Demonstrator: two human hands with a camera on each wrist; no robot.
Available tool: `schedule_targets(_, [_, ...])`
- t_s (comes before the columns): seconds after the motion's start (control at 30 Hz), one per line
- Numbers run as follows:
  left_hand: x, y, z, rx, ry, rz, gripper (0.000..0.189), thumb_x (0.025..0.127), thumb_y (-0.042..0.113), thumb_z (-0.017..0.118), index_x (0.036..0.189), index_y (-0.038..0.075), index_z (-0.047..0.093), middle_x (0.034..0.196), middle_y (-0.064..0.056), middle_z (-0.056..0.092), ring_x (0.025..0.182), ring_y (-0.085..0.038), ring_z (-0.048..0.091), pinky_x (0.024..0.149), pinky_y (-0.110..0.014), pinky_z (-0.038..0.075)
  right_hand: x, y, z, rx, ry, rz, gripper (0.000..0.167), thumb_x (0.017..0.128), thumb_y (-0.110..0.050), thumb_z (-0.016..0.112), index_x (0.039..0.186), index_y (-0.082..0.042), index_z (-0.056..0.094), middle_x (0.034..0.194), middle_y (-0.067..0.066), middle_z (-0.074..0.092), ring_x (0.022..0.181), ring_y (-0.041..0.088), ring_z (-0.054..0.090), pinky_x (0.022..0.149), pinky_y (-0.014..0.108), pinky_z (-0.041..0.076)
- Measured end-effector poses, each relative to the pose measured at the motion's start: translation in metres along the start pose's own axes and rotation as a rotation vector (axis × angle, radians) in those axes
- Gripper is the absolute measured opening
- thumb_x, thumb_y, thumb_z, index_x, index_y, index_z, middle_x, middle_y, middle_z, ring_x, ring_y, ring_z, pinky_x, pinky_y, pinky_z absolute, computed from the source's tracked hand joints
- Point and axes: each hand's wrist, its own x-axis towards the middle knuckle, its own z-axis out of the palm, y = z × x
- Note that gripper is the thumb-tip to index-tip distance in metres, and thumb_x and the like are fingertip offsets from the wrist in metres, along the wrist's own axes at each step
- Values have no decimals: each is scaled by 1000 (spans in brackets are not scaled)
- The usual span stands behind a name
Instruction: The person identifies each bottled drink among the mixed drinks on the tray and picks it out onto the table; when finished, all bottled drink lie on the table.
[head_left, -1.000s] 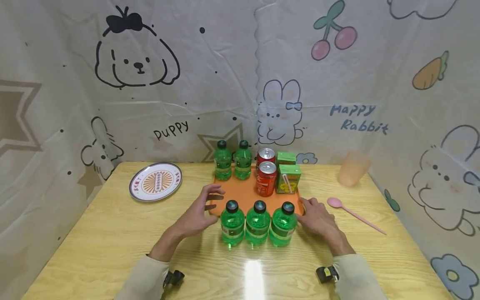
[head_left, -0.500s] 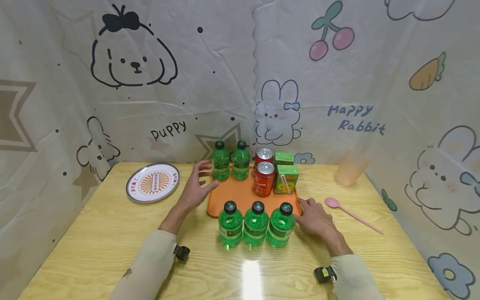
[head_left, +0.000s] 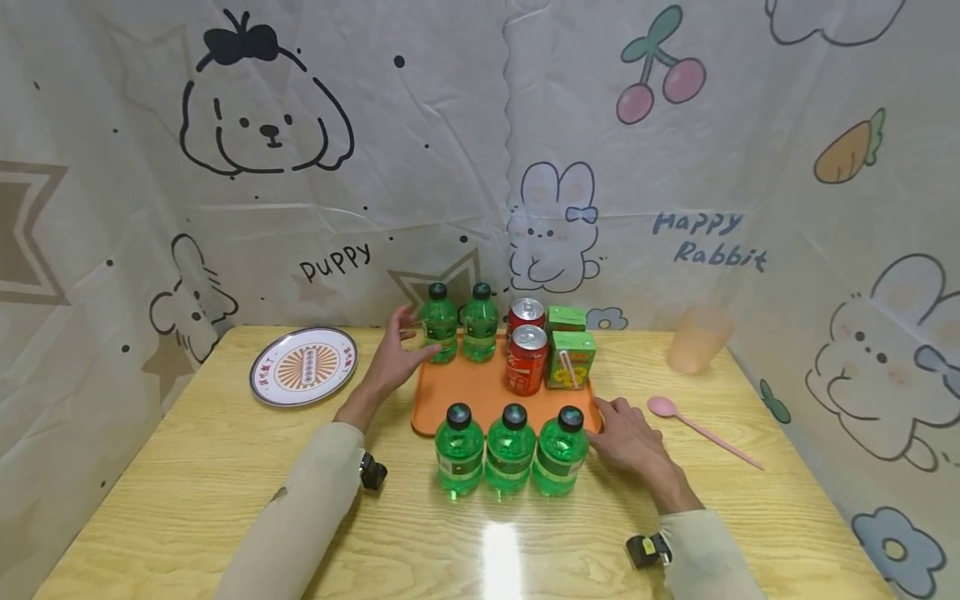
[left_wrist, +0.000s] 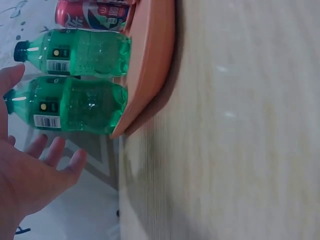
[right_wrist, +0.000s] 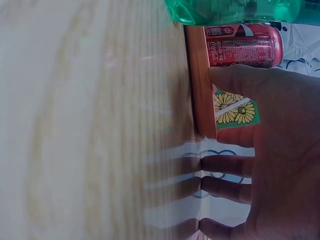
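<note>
My left hand, fingers spread, is beside the outer green drink bottle at the back left of an orange tray. In the left wrist view its thumb is near that bottle's neck, the other fingers below it and apart. A second green bottle stands to its right. My right hand rests at the tray's front right corner; thumb and forefinger touch the tray, the other fingertips reach the table. Two red cola cans and two green juice boxes stand on the tray.
Several capped green bottles form a row at the tray's front edge. A patterned plate lies left, a pink spoon right, and a translucent orange cup behind the spoon. A printed cloth rises behind the table.
My left hand has moved away from the front bottles, forward along the tray's left side to the back left bottle. My right hand has stayed at the tray corner.
</note>
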Motion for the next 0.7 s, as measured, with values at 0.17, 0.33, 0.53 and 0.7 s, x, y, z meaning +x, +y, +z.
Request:
schedule_targets(0.17, [13, 7, 5, -42, -8, -28, 94, 85, 25, 75, 154, 14, 13, 155, -18, 28, 139, -39, 32, 113, -55, 30, 0, 1, 0, 0, 8, 2, 77, 91, -59, 53, 149, -11, 37, 134, 17, 46, 116, 36, 46, 83, 67, 41])
schedule_targets(0.33, [24, 2, 11, 5, -8, -48, 97, 83, 28, 76, 155, 21, 12, 155, -17, 27, 138, -38, 33, 112, -56, 31, -2, 0, 1, 2, 12, 2, 77, 91, -60, 53, 148, -12, 38, 133, 16, 47, 116, 35, 47, 82, 65, 42])
schedule_targets(0.53, [34, -4, 18, 41, -4, -51, 92, 85, 27, 74, 154, 26, 13, 155, -17, 26, 137, -40, 33, 111, -56, 33, 0, 0, 1, 9, 18, 2, 76, 91, -60, 53, 149, -13, 38, 133, 16, 47, 115, 34, 47, 83, 63, 42])
schedule_targets(0.7, [40, -10, 24, 35, 18, -49, 86, 87, 23, 72, 152, 25, 17, 152, -17, 31, 135, -39, 37, 110, -55, 35, 0, 1, 1, 5, 15, 11, 73, 92, -56, 53, 149, -13, 37, 135, 16, 46, 117, 34, 46, 83, 63, 42])
